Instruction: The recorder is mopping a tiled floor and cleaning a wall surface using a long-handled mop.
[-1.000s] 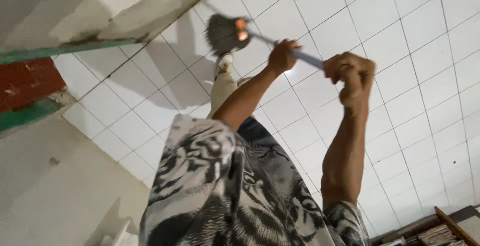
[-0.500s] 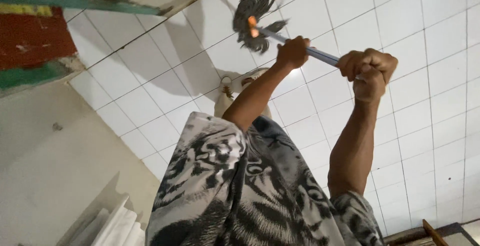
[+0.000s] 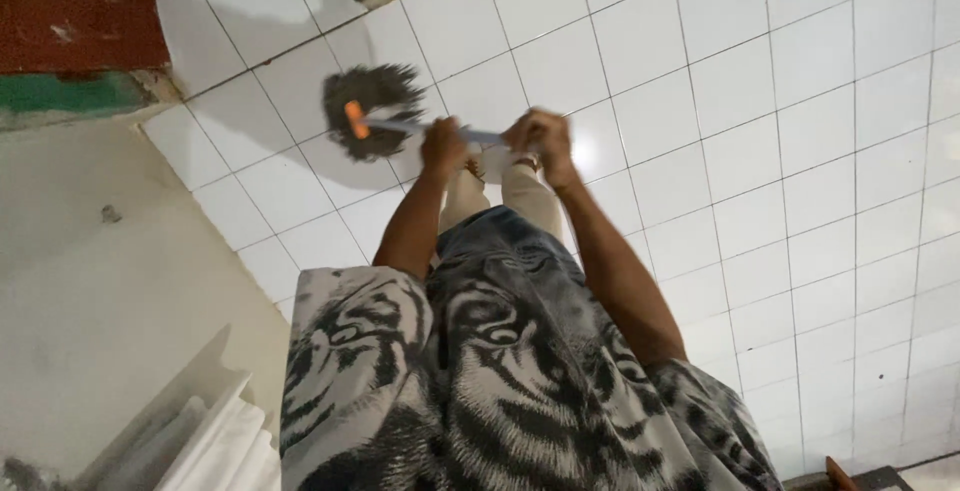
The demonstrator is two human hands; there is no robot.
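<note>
Both hands grip the handle [image 3: 455,132] of a broom [image 3: 372,111], just above the middle of the frame; the left hand [image 3: 443,149] is clenched round the shaft nearer the head, the right hand [image 3: 540,141] is clenched round it further back, the two near each other but apart; a short length of pale handle shows between them. The broom head, a dark bristly fan with an orange collar [image 3: 352,119] where it meets the shaft, lies on the white tiled floor [image 3: 760,151] to the left of the hands, at upper centre-left; its shadow falls on the tiles just below it. The handle runs roughly level across the picture, from the collar rightward into the fists. Below the hands the two forearms slope down into a black-and-white tiger-print shirt [image 3: 500,381] that fills the lower centre; between the arms pale trousers [image 3: 500,196] show, and the feet are hidden behind the hands. At upper left stands a wall foot painted red and green [image 3: 70,61]; below it, at left, a plain grey surface [image 3: 110,301]; at lower left some white folded sheets [image 3: 225,446].
</note>
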